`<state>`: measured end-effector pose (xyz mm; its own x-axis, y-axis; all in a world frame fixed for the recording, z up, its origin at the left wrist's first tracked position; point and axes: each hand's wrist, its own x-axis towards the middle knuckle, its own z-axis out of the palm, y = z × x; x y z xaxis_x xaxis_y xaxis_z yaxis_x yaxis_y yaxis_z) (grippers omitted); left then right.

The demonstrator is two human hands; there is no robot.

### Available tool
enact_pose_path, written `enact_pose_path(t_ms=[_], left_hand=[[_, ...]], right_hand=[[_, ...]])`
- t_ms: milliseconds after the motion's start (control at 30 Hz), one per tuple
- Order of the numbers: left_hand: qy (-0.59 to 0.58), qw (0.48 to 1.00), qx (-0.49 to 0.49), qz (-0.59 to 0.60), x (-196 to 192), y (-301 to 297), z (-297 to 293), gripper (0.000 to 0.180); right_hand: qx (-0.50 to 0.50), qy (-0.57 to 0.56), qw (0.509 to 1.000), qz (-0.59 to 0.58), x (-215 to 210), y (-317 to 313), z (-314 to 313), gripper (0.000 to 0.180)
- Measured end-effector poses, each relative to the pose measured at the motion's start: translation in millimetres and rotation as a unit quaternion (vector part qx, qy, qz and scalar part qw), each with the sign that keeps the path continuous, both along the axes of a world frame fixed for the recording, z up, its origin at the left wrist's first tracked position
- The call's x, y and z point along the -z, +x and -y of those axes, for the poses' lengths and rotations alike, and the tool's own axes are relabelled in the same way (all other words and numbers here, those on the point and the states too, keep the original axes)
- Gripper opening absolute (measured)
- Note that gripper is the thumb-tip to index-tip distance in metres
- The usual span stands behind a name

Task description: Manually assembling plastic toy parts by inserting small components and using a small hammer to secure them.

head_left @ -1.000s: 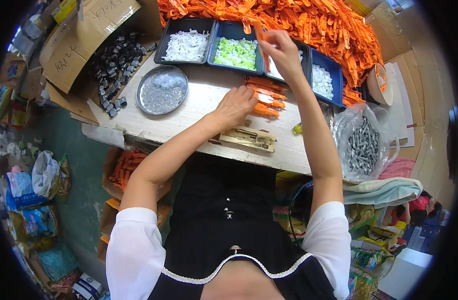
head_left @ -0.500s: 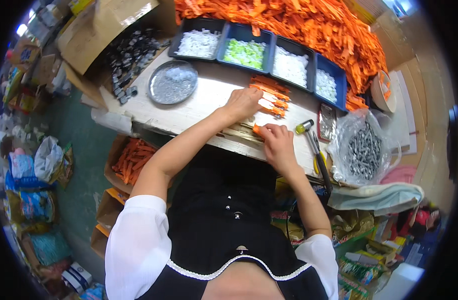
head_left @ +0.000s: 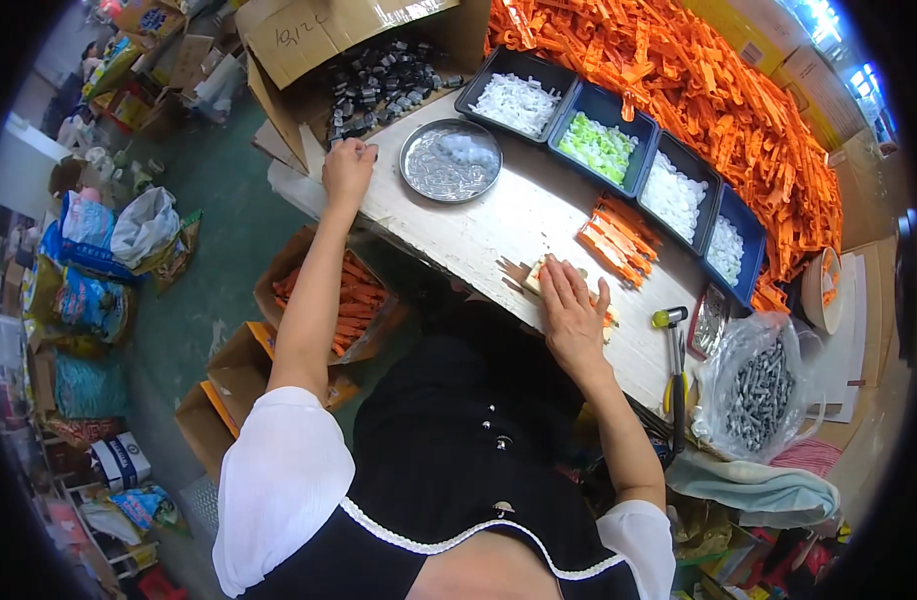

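Note:
My left hand is at the table's left edge, beside a heap of small black and clear plastic parts. Its fingers are curled together at the tips; whatever they pinch is too small to make out. My right hand lies with outstretched fingers over a small wooden block at the front edge of the table. Bits of orange show beside that palm, mostly covered. Just beyond it, several slim orange plastic pieces lie side by side.
A round metal dish holds clear bits. Dark trays of white and green parts line the back, before a big orange heap. At right are a hammer and a bag of metal parts; below left, a carton of orange pieces.
The view has swung left. My left hand has left the row of orange pieces for the black parts. My right hand has flattened over the wooden block.

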<state>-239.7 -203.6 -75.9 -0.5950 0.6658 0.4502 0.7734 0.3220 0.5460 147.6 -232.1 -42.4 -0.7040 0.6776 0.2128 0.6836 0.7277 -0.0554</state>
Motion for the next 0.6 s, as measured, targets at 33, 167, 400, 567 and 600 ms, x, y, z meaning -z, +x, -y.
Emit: enact_pose_path(t_ms=[33, 167, 400, 567, 600], left_hand=[[0.001, 1.000, 0.001, 0.000, -2.6, 5.1, -3.0, 0.014], [-0.056, 0.991, -0.033, -0.118, 8.5, 22.3, -8.0, 0.022], [-0.058, 0.978, 0.003, -0.202, 13.3, 29.3, 2.0, 0.013], [-0.069, 0.974, -0.007, -0.217, 16.9, 42.7, 19.3, 0.014], [-0.076, 0.972, -0.012, -0.223, 17.8, 43.7, 21.1, 0.013]], right_hand=[[0.000, 0.001, 1.000, 0.003, 0.3, 0.5, -0.3, 0.048], [0.006, -0.001, 1.000, 0.009, -1.7, -0.6, -0.6, 0.047], [0.003, 0.004, 1.000, 0.012, -0.7, 0.0, -0.4, 0.049], [0.002, 0.002, 1.000, 0.005, 3.1, 0.9, 0.1, 0.050], [0.004, 0.000, 1.000, 0.004, 3.9, 2.1, 0.4, 0.050]])
